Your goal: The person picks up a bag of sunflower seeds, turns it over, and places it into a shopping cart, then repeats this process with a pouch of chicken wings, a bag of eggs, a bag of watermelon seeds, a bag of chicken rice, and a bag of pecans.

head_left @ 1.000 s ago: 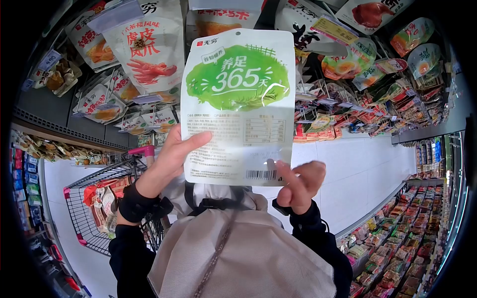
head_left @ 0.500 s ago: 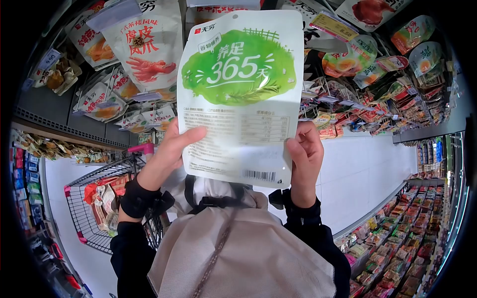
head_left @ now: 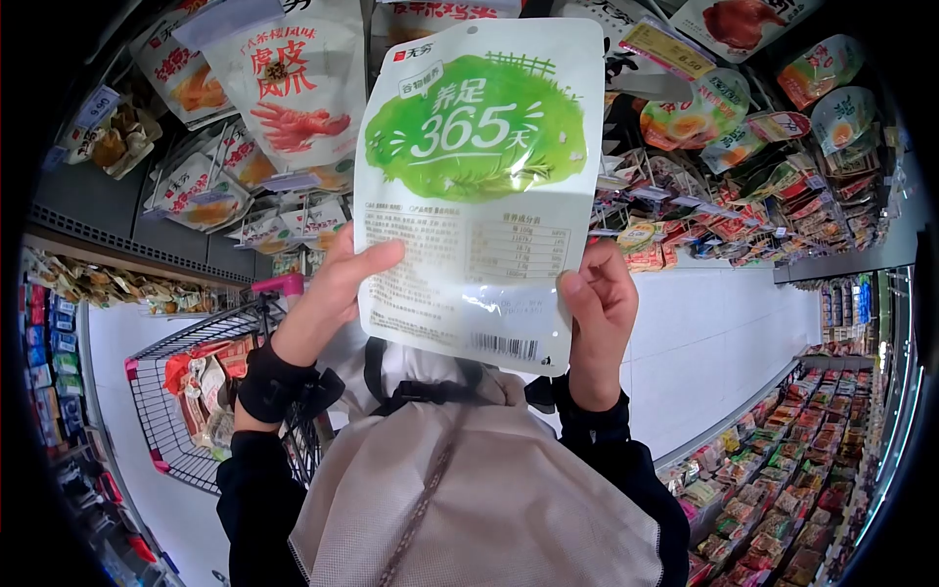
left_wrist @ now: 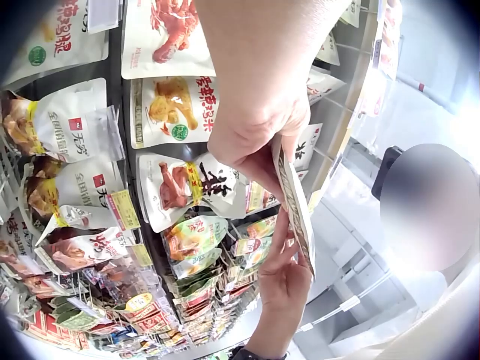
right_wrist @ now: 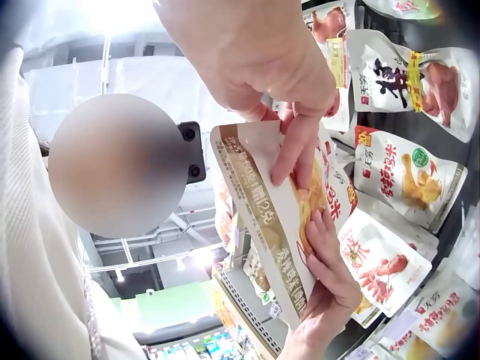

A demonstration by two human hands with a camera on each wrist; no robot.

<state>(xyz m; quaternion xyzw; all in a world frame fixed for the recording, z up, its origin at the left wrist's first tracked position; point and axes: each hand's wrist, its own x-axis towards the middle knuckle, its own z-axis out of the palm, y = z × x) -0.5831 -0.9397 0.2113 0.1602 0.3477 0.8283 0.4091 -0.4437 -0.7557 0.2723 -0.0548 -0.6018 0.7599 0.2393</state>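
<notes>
A white snack pouch (head_left: 469,196) with a green patch and printed text is held up before the chest, its back face towards me. My left hand (head_left: 342,284) grips its left edge, thumb lying across the printed side. Lower on the right edge, my right hand (head_left: 599,323) pinches the pouch with the thumb in front. From the right wrist, the pouch's front (right_wrist: 262,202) shows a brown-gold band and a food picture, with fingers of both hands spread behind it. The left wrist view catches the pouch (left_wrist: 296,202) nearly edge-on between the two hands.
Racks of hanging snack pouches (head_left: 293,98) stand close ahead, with price tags (head_left: 665,49) sticking out. A shopping cart (head_left: 186,430) holding some packages is at my left. Low shelves of packets (head_left: 782,479) line the right, beyond the pale floor (head_left: 685,342).
My right hand, earlier loose beside the pouch's lower right corner near the barcode, has moved up and taken hold of the right edge. The pouch has shifted slightly upward and tilted; my left hand keeps its grip.
</notes>
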